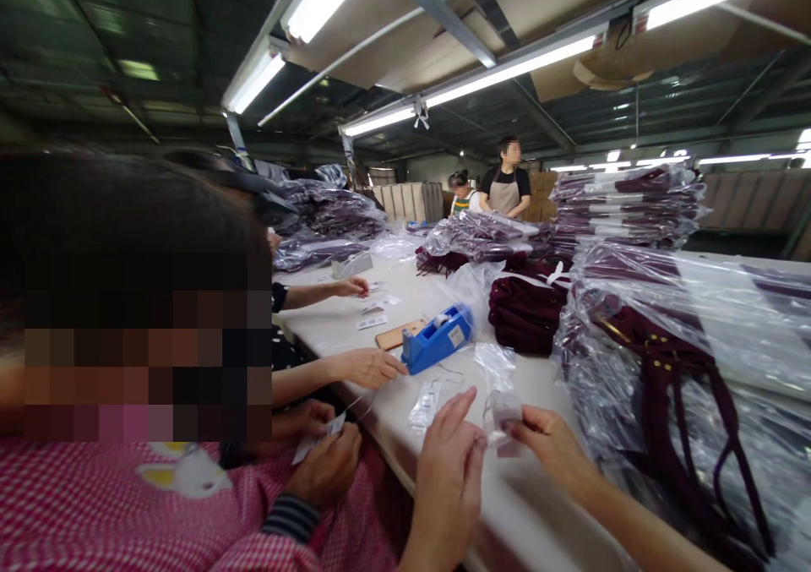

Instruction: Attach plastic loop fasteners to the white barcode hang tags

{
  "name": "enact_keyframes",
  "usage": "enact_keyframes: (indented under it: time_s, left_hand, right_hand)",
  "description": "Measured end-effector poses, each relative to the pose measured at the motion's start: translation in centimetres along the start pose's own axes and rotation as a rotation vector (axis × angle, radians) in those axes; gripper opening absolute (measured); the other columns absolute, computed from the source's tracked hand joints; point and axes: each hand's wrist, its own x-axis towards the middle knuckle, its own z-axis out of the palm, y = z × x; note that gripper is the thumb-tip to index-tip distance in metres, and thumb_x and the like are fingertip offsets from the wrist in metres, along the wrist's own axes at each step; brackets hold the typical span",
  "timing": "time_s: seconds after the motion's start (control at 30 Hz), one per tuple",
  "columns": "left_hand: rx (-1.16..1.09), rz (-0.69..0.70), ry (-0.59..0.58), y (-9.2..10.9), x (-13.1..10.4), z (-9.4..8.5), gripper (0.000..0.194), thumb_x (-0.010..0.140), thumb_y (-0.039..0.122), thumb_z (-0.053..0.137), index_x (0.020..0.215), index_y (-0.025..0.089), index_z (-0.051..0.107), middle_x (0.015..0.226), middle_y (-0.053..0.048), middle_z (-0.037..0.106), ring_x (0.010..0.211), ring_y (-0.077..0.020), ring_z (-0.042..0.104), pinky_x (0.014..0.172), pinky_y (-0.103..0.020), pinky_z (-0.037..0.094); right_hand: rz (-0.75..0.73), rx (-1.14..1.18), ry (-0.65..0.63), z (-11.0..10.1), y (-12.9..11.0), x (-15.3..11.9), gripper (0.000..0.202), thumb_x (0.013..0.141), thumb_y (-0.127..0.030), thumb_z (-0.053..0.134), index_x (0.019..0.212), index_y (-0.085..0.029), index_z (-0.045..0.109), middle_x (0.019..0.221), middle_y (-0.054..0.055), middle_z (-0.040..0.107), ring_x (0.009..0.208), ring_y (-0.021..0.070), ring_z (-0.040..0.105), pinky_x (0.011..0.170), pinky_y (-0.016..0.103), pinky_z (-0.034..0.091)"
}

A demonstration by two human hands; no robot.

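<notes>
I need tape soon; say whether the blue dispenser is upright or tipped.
Upright: the tape dispenser sits base-down on the table, its roll at the top.

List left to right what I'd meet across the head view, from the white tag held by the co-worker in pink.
White tag, gold phone, left hand, small pale packet, right hand, maroon straps.

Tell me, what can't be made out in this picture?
All in the head view:
- Any print on the packet in the right hand: blurred, too small.
- Arm behind the left hand: cut off by the bottom edge.
- Part of the phone: hidden by the blue tape dispenser.
</notes>
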Motion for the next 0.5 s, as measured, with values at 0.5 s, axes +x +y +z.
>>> enact_keyframes:
  time_s: [0.5]
  left_hand:
    - [0.392, 0.083, -0.116, -2.2, -1.8, 4.6, 0.023, 0.090, 0.014, 0.039, 0.092, 0.019, 0.061, 0.145, -0.012, 0.042, 0.135, -0.0252, 0.036, 0.107, -0.050, 0.037]
  right_hand:
    - [0.036, -0.128, 0.065, 0.6, 1.2, -1.6, 0.018, 0.080, -0.023, 0.048, 0.079, -0.020, 0.066, 0.073, 0.001, 0.067, 0.071, 0.0194, 0.057, 0.067, 0.028, 0.042]
